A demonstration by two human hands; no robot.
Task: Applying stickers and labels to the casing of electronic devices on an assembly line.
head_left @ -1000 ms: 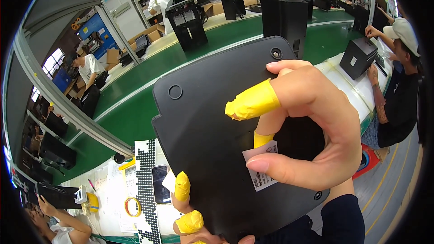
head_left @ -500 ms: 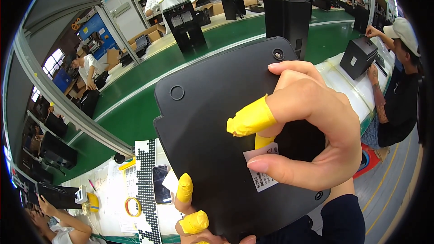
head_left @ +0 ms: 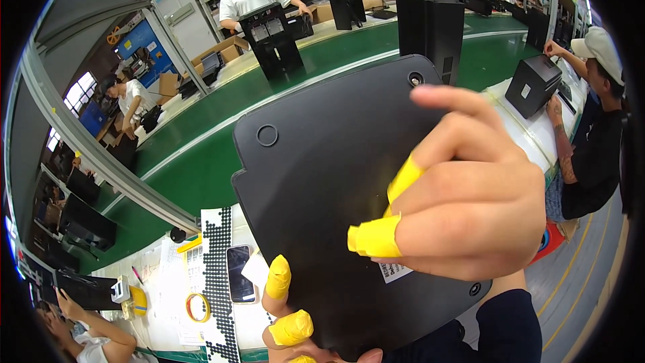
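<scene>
A black plastic panel (head_left: 316,154) with rounded corners fills the middle of the view, tilted toward me. A raised ring marks its upper-left corner, and small round recesses sit at two right corners. My left hand (head_left: 289,336) wraps round its lower-left edge, yellow tape on the fingertips. Over the panel's right part, my right hand (head_left: 470,208) rests its taped index finger at a white printed label (head_left: 395,271). The other fingers are bent and spread, and the thumb is hidden. Most of the label lies under this hand.
On the white table at lower left lie a phone (head_left: 242,275), a sheet of black dots (head_left: 217,262) and a yellow tape roll (head_left: 197,308). Beyond runs a green conveyor (head_left: 222,161) with black tower units (head_left: 430,33). A metal post (head_left: 101,128) stands left; co-workers are around.
My right hand has turned palm-down and its thumb has left the label, which is now mostly covered. The panel has shifted slightly right. My left hand keeps its hold.
</scene>
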